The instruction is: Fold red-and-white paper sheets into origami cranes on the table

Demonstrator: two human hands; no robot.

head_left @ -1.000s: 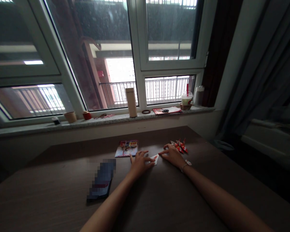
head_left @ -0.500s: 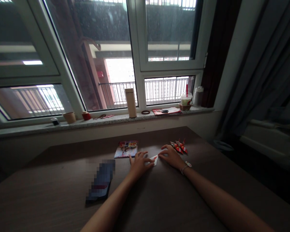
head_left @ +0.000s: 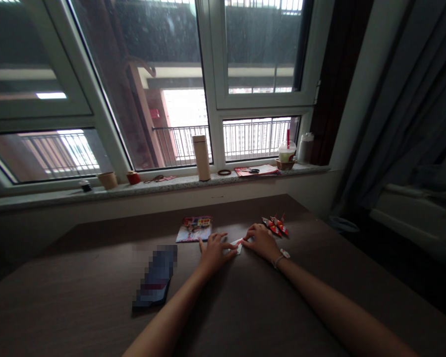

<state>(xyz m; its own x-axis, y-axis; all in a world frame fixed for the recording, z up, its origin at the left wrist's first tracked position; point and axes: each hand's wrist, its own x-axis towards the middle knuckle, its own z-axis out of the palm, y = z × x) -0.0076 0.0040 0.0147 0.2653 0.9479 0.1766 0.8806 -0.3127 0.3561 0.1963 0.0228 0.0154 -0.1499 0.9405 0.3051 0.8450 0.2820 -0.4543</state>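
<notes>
Your view takes in a large white-framed window (head_left: 211,99) across the top, with a grey fabric curtain (head_left: 405,114) hanging to its right. Below the window runs a speckled grey stone windowsill (head_left: 163,184). Your forearms lie on a dark brown wood-grain table (head_left: 245,307), which fills the lower half of the view.

On the table, to the left of your left arm, lies a dark flat rectangular object (head_left: 155,278), blurred beyond identification. A colourful printed square paper pack (head_left: 194,228) lies flat just beyond your left hand. A tall beige cylindrical flask (head_left: 201,157) stands upright on the sill.

Your left hand (head_left: 214,252) rests palm down, fingers spread and extended, with its fingertips on a small white folded paper piece (head_left: 238,245). Your right hand (head_left: 260,242) meets the same paper from the other side with its fingers bent; you cannot tell whether they pinch the paper or only press it. The paper lies flat on the table between both hands.

Several small red patterned folded paper figures (head_left: 275,225) sit just beyond your right hand. A thin pale bracelet (head_left: 281,257) circles your right wrist.
</notes>
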